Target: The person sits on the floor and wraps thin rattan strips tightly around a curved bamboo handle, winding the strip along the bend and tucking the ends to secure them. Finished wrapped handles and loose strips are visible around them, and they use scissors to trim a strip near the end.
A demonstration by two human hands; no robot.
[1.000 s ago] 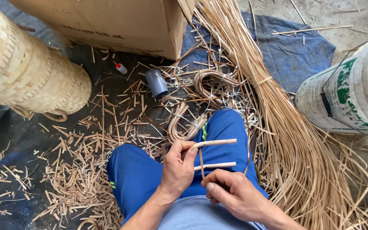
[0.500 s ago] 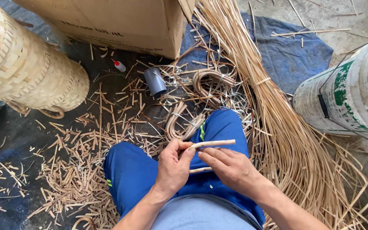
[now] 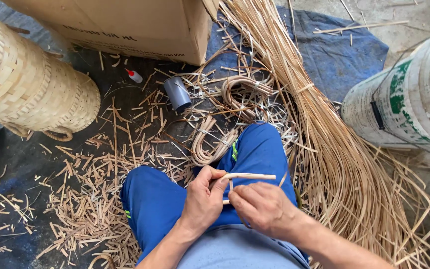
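My left hand point(image 3: 203, 199) pinches one end of a short pale rattan stick point(image 3: 255, 176) that points right, level above my blue-trousered lap point(image 3: 155, 199). My right hand point(image 3: 264, 208) is closed just below it, fingertips against the left hand and around a thin strip and a second short piece that is mostly hidden. Both hands sit together over my knees.
A woven basket point(image 3: 26, 84) lies at the left, a cardboard box point(image 3: 125, 25) at the top. A long bundle of rattan strips point(image 3: 324, 129) runs down the right beside a white bucket point(image 3: 399, 104). Coiled rattan point(image 3: 245, 89), a grey tube point(image 3: 177, 92), a small glue bottle point(image 3: 134, 75) and several offcuts litter the floor.
The second stick that lay below the upper one has been drawn in under my right hand. My right hand has moved up and left to meet the left hand.
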